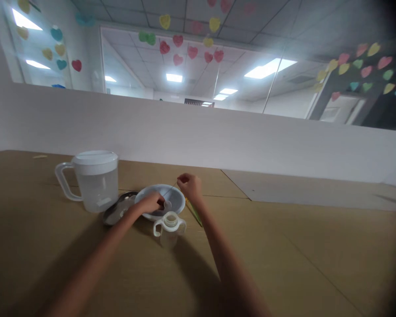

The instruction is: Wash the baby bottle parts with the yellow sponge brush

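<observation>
Two hands work with a small clear piece over the bowl.
In the head view, the left hand has its fingers bent together and seems to hold the clear piece above the bowl; the right hand is pinching a thin rod, which slants down toward this piece. The piece could slip into the bowl, if the left fingers hold it too loosely or the rod pushes sideways. The bottle, uncovered, stands upright just before the bowl, between the forearms; a careless elbow or wrist might tip it. The jug stands farther left.
</observation>
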The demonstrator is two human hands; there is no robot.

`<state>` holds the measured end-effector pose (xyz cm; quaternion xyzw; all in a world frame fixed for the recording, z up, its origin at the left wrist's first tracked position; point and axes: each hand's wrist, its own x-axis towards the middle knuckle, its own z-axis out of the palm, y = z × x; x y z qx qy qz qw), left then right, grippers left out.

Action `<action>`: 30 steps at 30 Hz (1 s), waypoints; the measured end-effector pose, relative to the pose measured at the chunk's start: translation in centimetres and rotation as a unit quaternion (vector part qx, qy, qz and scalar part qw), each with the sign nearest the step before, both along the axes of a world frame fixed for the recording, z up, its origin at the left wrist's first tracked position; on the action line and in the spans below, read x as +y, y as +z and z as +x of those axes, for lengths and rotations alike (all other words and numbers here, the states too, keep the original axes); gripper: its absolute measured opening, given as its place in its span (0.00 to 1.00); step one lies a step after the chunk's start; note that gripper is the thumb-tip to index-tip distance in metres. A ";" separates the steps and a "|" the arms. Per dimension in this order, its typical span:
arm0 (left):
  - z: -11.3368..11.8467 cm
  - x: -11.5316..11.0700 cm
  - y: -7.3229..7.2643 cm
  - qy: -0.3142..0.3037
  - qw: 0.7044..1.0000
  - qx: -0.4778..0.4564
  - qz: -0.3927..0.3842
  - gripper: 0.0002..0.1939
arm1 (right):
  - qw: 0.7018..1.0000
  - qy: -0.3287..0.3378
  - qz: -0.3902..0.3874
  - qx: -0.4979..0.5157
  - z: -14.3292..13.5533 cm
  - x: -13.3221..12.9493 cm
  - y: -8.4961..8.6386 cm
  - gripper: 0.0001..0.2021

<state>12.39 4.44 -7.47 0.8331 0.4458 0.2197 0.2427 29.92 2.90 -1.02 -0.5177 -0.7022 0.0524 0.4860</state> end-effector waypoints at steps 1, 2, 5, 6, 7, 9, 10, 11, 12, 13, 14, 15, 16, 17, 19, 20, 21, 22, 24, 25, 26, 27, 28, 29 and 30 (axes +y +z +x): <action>-0.2 0.2 0.2 -0.004 1.000 -0.011 -0.005 0.07 | 0.999 -0.007 -0.035 0.006 0.1 0.4 -0.5 0.07; -0.4 0.3 0.4 -0.007 1.000 -0.019 -0.008 0.07 | 0.997 -0.013 -0.071 0.012 0.2 0.9 -1.0 0.07; -1.0 0.4 1.5 -0.003 0.999 -0.051 -0.008 0.10 | 0.988 -0.010 -0.157 0.012 0.7 2.1 -2.7 0.06; -1.2 0.4 1.9 -0.001 0.998 -0.060 -0.007 0.11 | 0.985 -0.006 -0.173 0.007 0.9 2.5 -3.3 0.06; -1.4 0.4 2.3 -0.002 0.997 -0.073 -0.006 0.12 | 0.983 -0.004 -0.184 0.000 1.0 2.7 -3.8 0.05; -1.8 0.2 3.2 -0.009 0.993 -0.115 -0.013 0.14 | 0.980 -0.008 -0.200 -0.011 1.2 3.0 -4.5 0.05; -1.9 0.0 3.6 -0.014 0.990 -0.142 -0.018 0.15 | 0.979 -0.014 -0.203 -0.015 1.3 3.0 -4.6 0.06; -2.0 -0.3 4.1 -0.018 0.985 -0.170 -0.021 0.16 | 0.979 -0.022 -0.201 -0.019 1.3 2.9 -4.5 0.07; -2.0 -0.5 4.6 -0.019 0.980 -0.195 -0.021 0.17 | 0.980 -0.029 -0.195 -0.021 1.3 2.7 -4.2 0.08; -2.0 -0.9 5.1 -0.019 0.977 -0.214 -0.018 0.18 | 0.982 -0.034 -0.184 -0.023 1.2 2.4 -3.6 0.09; -1.9 -1.3 5.7 -0.019 0.975 -0.222 -0.010 0.18 | 0.984 -0.037 -0.171 -0.024 1.0 2.0 -2.9 0.09; -1.9 -1.8 6.3 -0.019 0.974 -0.225 -0.001 0.18 | 0.988 -0.033 -0.153 -0.020 0.8 1.5 -1.9 0.09; -1.7 -2.3 6.9 -0.020 0.974 -0.225 0.008 0.18 | 0.990 -0.024 -0.138 -0.016 0.6 0.8 -0.8 0.09; -1.6 -2.9 7.5 -0.020 0.974 -0.224 0.017 0.18 | 0.993 -0.008 -0.120 -0.008 0.4 0.0 0.3 0.10; -1.3 -4.3 8.7 -0.022 0.976 -0.216 0.031 0.17 | 0.990 0.097 -0.068 0.077 0.0 -2.1 2.6 0.14; -1.1 -4.9 9.3 -0.024 0.976 -0.213 0.036 0.16 | 0.981 0.147 -0.059 0.108 -0.2 -3.3 3.6 0.16; -0.9 -5.6 9.7 -0.029 0.977 -0.209 0.038 0.15 | 0.974 0.188 -0.047 0.116 -0.3 -4.6 4.5 0.17; -0.8 -6.3 10.2 -0.038 0.977 -0.204 0.039 0.14 | 0.972 0.210 -0.032 0.105 -0.4 -5.9 5.3 0.18; -0.4 -7.4 10.9 -0.065 0.977 -0.198 0.045 0.12 | 0.976 0.211 -0.007 0.056 -0.4 -8.3 6.4 0.19; -0.2 -7.9 11.1 -0.079 0.976 -0.198 0.053 0.11 | 0.980 0.198 0.010 0.025 -0.4 -9.3 6.8 0.19; 0.0 -8.4 11.3 -0.090 0.974 -0.196 0.063 0.11 | 0.984 0.178 0.024 -0.007 -0.4 -10.2 7.1 0.18; 0.2 -8.8 11.5 -0.096 0.974 -0.191 0.072 0.10 | 0.986 0.157 0.033 -0.037 -0.4 -10.9 7.3 0.17; 0.4 -9.1 11.6 -0.099 0.975 -0.184 0.080 0.10 | 0.987 0.139 0.039 -0.064 -0.4 -11.4 7.5 0.17; 0.6 -9.3 11.8 -0.098 0.976 -0.174 0.084 0.09 | 0.988 0.125 0.041 -0.086 -0.4 -11.8 7.6 0.16; 0.7 -9.5 11.8 -0.095 0.978 -0.163 0.084 0.09 | 0.987 0.117 0.040 -0.104 -0.5 -12.0 7.7 0.15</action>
